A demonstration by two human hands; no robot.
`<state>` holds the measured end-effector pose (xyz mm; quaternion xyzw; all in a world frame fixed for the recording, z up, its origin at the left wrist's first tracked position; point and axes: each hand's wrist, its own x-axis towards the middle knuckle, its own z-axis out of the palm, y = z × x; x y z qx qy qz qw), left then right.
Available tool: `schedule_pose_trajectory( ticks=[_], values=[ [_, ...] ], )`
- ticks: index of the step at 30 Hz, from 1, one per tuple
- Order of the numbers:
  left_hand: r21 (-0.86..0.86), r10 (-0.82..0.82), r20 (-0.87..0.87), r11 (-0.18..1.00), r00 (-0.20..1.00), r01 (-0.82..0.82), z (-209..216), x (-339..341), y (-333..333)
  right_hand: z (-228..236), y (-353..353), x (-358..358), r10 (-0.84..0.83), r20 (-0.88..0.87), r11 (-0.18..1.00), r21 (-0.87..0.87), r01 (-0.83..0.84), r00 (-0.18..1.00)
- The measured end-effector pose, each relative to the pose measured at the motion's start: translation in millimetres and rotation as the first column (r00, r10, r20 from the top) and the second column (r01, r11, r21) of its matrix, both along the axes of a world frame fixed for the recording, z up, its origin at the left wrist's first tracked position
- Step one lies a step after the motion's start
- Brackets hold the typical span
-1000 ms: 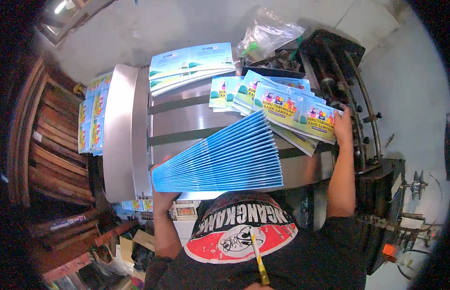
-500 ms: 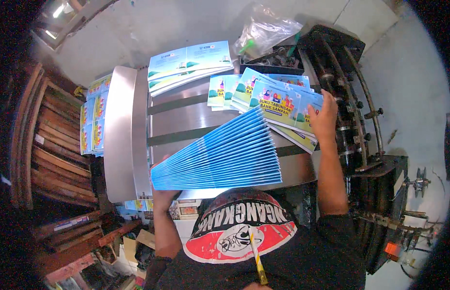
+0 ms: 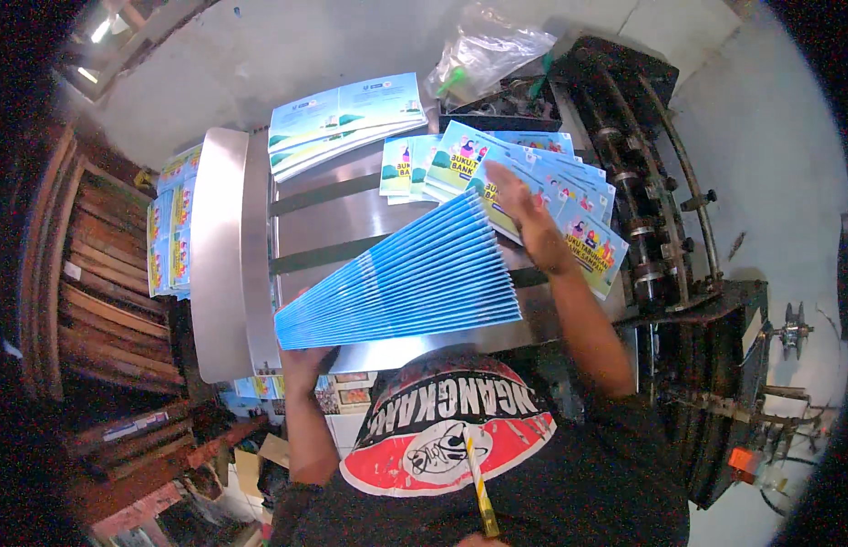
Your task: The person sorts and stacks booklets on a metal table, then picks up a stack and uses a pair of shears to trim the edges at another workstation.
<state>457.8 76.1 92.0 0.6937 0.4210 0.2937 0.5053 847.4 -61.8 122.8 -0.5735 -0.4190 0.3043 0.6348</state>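
My left hand (image 3: 303, 363) grips the narrow left end of a fanned stack of blue booklets (image 3: 406, 283), its fingers partly hidden below the stack. The booklets spread wide toward the right, their edges stepped. My right hand (image 3: 533, 219) is beyond the fan's far right corner, over loose booklets on the metal table, with fingers stretched out and somewhat blurred. Beneath and beside it lies a scattered pile of booklets (image 3: 583, 246) with illustrated covers. More booklets (image 3: 408, 173) adjoin that pile on the left.
A neat stack of open printed sheets (image 3: 346, 118) lies at the far side of the metal table (image 3: 323, 228). Behind it is a clear plastic bag (image 3: 492, 55). Machine rollers (image 3: 638, 201) stand at right. More printed sheets (image 3: 171, 223) and a wooden rack (image 3: 114, 283) are at left.
My right hand has moved left from the right-hand booklets toward the fan's far corner. Those booklets now lie more spread out to the right. My left hand still holds the fan.
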Motion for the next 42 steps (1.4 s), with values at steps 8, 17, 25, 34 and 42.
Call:
schedule_pose_trajectory(
  ticks=[8, 17, 25, 34, 42],
  values=[
    [-0.217, 0.188, 0.089, 0.962, 0.978, -0.165, 0, 4, -8, -6, -31, -51, 0.146, -0.097, 0.989, 0.02, -0.145, 0.984],
    [-0.201, 0.116, 0.209, 0.977, 0.971, -0.073, 10, 8, -8, -1, -34, -67, 0.115, -0.1, 0.993, -0.023, -0.118, 0.988],
    [-0.166, 0.199, 0.185, 0.972, 0.963, -0.169, -8, 5, -5, -11, -40, -50, 0.193, -0.048, 0.98, -0.039, -0.195, 0.98],
    [-0.203, 0.262, 0.176, 0.953, 0.949, -0.225, -6, 6, -7, -9, -54, -45, 0.297, 0.061, 0.938, -0.204, -0.279, 0.953],
    [-0.199, 0.139, 0.295, 0.977, 0.945, -0.082, -7, -1, -13, 1, -59, -68, 0.229, -0.148, 0.959, -0.137, -0.25, 0.962]
  ],
)
